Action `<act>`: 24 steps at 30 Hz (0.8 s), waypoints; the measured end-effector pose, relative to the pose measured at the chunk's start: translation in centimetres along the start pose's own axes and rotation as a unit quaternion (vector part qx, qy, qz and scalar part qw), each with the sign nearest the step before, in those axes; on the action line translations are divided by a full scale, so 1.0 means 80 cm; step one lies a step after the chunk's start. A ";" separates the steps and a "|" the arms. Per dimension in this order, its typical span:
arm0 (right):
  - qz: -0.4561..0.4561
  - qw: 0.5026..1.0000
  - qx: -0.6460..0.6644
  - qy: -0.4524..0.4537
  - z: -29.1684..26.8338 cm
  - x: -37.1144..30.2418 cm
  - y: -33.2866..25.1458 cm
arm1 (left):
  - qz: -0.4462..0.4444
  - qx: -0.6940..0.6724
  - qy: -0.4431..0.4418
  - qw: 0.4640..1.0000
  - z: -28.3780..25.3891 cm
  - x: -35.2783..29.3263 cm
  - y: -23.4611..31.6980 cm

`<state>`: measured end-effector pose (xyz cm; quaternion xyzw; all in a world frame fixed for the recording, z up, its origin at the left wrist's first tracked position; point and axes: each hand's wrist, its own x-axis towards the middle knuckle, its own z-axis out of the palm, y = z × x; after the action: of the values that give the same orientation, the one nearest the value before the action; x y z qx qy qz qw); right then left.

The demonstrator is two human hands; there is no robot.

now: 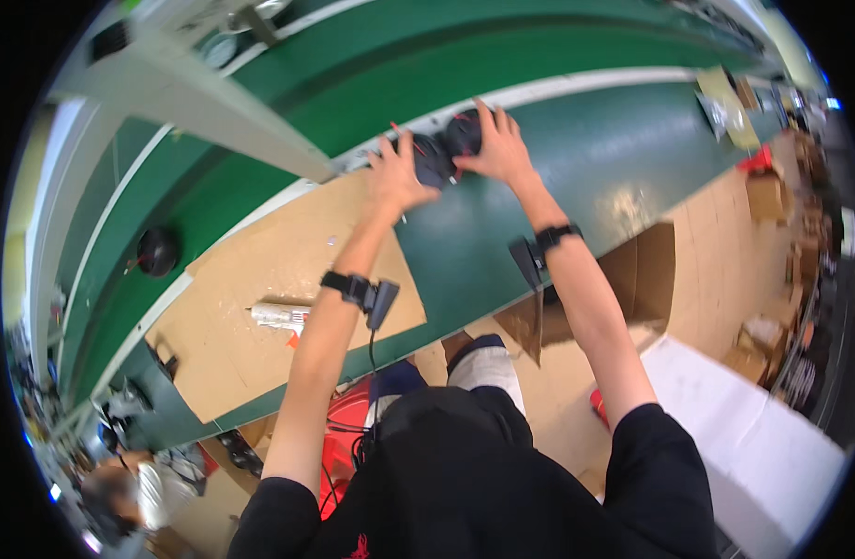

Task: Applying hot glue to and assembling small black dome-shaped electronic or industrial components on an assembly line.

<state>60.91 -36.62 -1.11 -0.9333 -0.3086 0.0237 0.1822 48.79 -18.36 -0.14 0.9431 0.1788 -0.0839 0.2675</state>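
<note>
Both my hands reach to the far edge of the green table, by the white rail. My left hand [397, 179] is curled against the left side of a black part [432, 163] with a bit of red wire near it. My right hand [502, 152] has its fingers and thumb around a black rounded part [464, 133] just to the right. The two black parts sit side by side, touching or nearly so; their exact kind is unclear. Each wrist wears a black strap with a small device.
A brown cardboard sheet [246, 256] covers the table's left part, with a white and orange glue gun [280, 316] on it. Another black round part [157, 252] rests on the green belt [204, 191]. A grey post [213, 107] stands far left. Open carton [646, 275] and white box [739, 438] stand right.
</note>
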 end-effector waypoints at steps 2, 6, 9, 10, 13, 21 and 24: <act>0.078 0.997 -0.017 -0.018 -0.016 0.007 -0.015 | -0.017 0.017 -0.003 1.000 0.003 0.022 -0.003; 0.048 0.971 0.227 0.061 -0.055 -0.067 -0.001 | 0.044 0.006 0.043 0.998 -0.006 -0.024 -0.006; 0.087 0.953 0.291 -0.016 -0.063 -0.192 -0.044 | 0.130 -0.106 0.074 0.983 -0.015 -0.112 -0.077; 0.076 0.949 0.289 -0.096 -0.054 -0.234 -0.025 | 0.096 -0.131 0.016 0.987 -0.013 -0.150 -0.077; 0.187 0.893 0.347 -0.217 -0.016 -0.330 -0.025 | -0.025 -0.227 -0.019 0.973 -0.036 -0.247 -0.117; 0.059 0.808 0.430 -0.399 0.062 -0.274 -0.166 | -0.310 -0.162 -0.057 0.935 -0.056 -0.436 -0.298; -0.038 0.834 0.335 -0.436 0.064 -0.243 -0.228 | -0.260 0.079 -0.182 0.945 -0.012 -0.412 -0.244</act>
<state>34.06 -32.76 -0.74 -0.6955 -0.3641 0.5235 0.3311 11.03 -12.03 -0.25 0.8507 0.3585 -0.3350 0.1887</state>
